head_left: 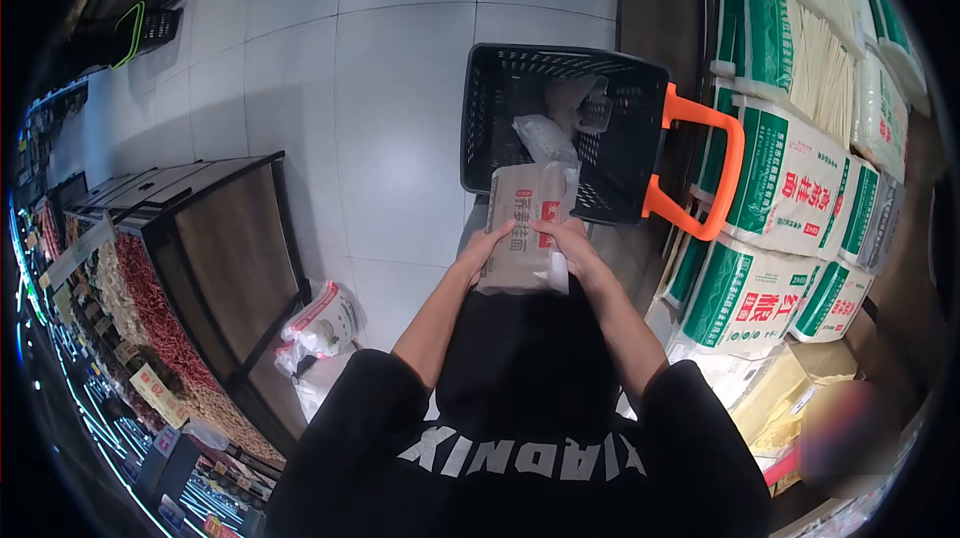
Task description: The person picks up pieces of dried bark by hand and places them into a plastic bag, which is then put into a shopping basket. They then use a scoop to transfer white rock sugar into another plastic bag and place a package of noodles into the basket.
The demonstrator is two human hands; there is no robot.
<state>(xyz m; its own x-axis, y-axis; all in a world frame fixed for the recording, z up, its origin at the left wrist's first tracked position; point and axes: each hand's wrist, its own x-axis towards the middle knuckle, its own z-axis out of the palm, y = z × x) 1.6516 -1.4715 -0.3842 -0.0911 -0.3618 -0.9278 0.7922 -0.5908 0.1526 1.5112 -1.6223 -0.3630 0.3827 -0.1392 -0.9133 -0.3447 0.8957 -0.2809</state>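
A brown pack of dried noodles (518,203) with a red label is held in front of my body. My left hand (484,246) grips its left edge, thumb on top. On the right edge, my right hand (571,242) is closed the same way. Just beyond the pack, a black shopping basket (478,108) with an orange handle (730,173) stands on the floor, and the pack's far end overlaps its near rim. Inside the basket lie a white plastic bag (543,137) and a clear plastic container (598,110). The undersides of the pack and my fingers are hidden.
Large green-and-white noodle packs (790,178) fill the shelf on the right. At left stands a dark display bin (225,268) of loose dry goods, with plastic bags (325,323) on the floor beside it. Another black basket (158,26) is at the far left.
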